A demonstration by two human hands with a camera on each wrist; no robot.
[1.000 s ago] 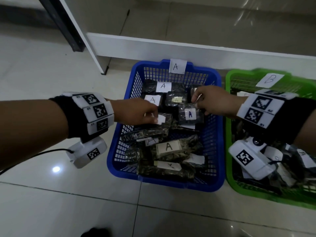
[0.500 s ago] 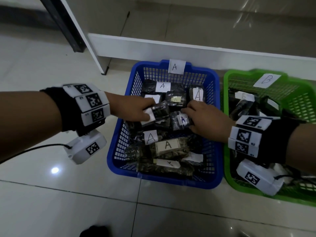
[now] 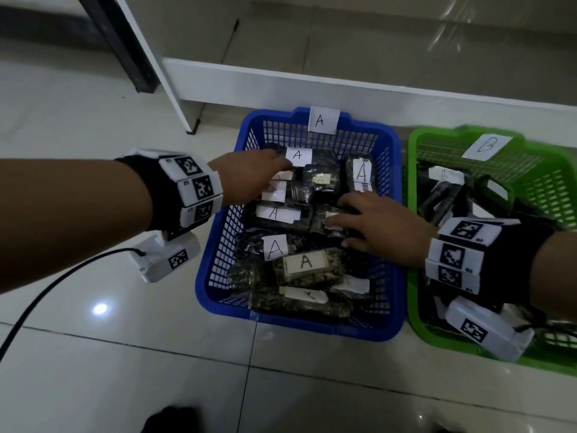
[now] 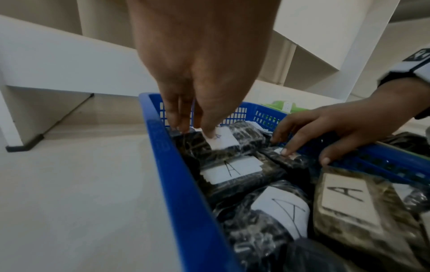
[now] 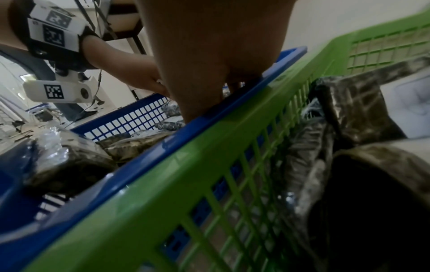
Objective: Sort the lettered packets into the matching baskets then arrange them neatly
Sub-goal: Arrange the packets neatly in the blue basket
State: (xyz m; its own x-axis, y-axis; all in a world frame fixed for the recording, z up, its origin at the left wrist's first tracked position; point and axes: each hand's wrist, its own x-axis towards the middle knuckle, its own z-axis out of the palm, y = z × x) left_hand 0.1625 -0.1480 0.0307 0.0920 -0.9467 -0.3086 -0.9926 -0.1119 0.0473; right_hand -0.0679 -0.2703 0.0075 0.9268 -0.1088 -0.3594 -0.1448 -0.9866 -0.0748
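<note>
A blue basket tagged A holds several dark wrapped packets with white A labels. My left hand reaches into its far left part. There the fingers point straight down at a packet's far edge while the thumb tip presses that packet's label. Just nearer lies another A packet, flat and free. My right hand lies spread over a packet at the basket's middle right, its index finger touching the label. A green basket tagged B holds B packets.
The baskets stand side by side on a glossy tiled floor, against a white shelf base. A dark metal leg stands at the back left. A black cable hangs from my left wrist camera. A dark object sits at the bottom edge.
My left hand let go of the A packet it carried, which now lies flat, and moved farther back. My right hand came from the basket's far right toward the middle and spread over a packet.
</note>
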